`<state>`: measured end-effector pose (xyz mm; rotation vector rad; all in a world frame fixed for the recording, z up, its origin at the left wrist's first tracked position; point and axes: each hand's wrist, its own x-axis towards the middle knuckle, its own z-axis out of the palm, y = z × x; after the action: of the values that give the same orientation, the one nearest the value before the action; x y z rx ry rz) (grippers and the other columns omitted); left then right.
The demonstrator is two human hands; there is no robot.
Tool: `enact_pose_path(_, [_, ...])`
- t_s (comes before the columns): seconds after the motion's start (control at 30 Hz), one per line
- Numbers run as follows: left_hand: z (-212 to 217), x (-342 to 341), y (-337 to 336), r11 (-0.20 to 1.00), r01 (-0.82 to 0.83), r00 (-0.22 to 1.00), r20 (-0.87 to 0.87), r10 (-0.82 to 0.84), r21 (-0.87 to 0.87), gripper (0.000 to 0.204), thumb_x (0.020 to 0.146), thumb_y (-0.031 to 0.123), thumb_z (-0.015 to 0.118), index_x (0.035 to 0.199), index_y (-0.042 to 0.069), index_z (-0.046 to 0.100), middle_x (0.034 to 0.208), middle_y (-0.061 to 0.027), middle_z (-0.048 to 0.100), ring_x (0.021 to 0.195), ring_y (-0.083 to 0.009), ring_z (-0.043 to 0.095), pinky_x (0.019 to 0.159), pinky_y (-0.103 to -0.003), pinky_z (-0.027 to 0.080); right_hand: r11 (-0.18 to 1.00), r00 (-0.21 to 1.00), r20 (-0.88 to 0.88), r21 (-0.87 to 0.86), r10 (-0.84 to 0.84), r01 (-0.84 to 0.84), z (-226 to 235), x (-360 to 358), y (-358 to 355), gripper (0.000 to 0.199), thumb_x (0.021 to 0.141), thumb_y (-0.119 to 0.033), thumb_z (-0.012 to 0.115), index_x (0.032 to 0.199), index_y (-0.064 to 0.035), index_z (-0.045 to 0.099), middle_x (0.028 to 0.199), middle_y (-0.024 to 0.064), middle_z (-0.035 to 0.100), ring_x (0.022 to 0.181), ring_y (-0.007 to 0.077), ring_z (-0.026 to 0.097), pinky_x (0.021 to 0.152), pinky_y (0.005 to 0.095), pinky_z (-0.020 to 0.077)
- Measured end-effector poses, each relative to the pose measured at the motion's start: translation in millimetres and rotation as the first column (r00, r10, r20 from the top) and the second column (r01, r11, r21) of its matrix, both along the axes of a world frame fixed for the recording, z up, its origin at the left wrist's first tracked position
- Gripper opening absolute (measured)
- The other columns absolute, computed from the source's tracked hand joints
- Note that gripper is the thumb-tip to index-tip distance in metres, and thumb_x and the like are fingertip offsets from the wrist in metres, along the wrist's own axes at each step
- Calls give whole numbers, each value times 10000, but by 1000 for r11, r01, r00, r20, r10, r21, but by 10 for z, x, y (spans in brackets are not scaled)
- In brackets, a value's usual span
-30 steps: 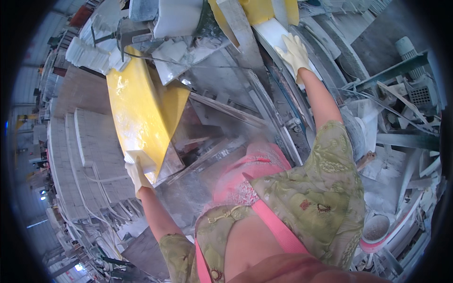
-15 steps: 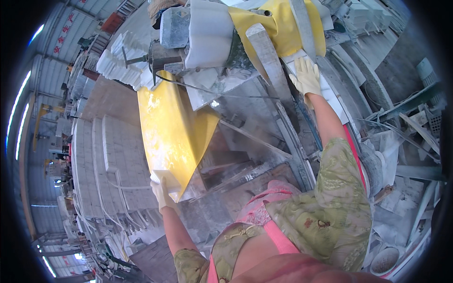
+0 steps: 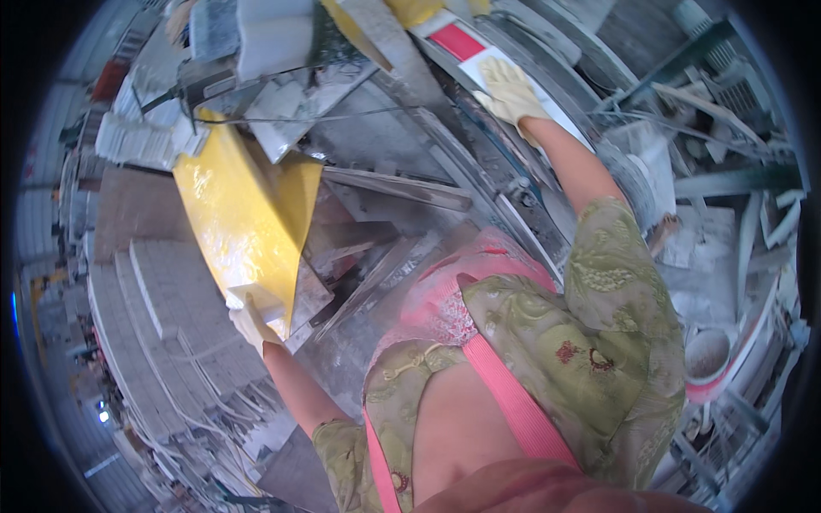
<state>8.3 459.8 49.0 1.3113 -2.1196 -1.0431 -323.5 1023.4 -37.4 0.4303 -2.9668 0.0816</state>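
Note:
My left hand (image 3: 250, 323), in a pale cream glove, grips a small white tile (image 3: 260, 298) by its edge. The tile lies at the near end of a wet, shiny yellow sheet (image 3: 239, 227), which slopes down toward me. Over on the right, my right hand (image 3: 511, 94), gloved alike, lies flat with its fingers apart on a row of white slabs (image 3: 558, 109). Those slabs sit on a narrow track, and a red strip (image 3: 456, 40) of its surface shows just beyond my fingertips.
Stacked grey-white slabs (image 3: 158, 291) stand left of the yellow sheet. A dark cable (image 3: 342, 117) crosses beyond it. Broken boards (image 3: 402, 184) and stone scraps lie between my arms. Metal frames (image 3: 735, 181) and a round bucket (image 3: 707, 355) are on the right.
My view has turned, shifting the scene leftward. The right hand has moved back along the track toward me, and a red gap now shows ahead of it. The left hand still holds the tile.

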Motion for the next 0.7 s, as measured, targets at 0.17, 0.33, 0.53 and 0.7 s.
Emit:
enact_pose_path(0.17, [68,-25,48,998,1,995,103,6,-69,559,925,329,651,1277,-85,521,1203,-251,628,1056,-372,656,954,-441,514,948,970,133,-276,203,-160,446,438,630,721,936,-363,569,1554,-61,352,1622,185,316,1509,344,275,1240,433,216])
enact_pose_path(0.33, [64,-29,36,991,-16,972,229,47,-134,614,926,413,637,1274,-85,542,1207,-272,637,1088,-392,645,962,-448,496,987,927,350,27,137,-156,769,1379,1164,896,779,-130,721,1572,-76,307,1615,172,321,1500,334,292,1239,456,225])
enact_pose_path(0.53, [29,-24,-27,993,-22,971,232,49,-117,632,915,427,642,1264,-92,547,1202,-269,642,1079,-395,646,963,-456,488,955,999,-42,296,-18,30,374,1772,762,942,743,-143,780,1554,-55,310,1584,157,364,1474,295,340,1217,469,275])
enact_pose_path(0.7, [71,-23,-21,993,29,973,229,-3,-112,642,905,436,644,1263,-88,547,1210,-265,636,1108,-386,632,982,-457,470,996,993,-92,53,-71,77,333,1789,872,557,909,-139,580,1436,-11,451,1435,176,531,1368,277,484,1163,418,359])
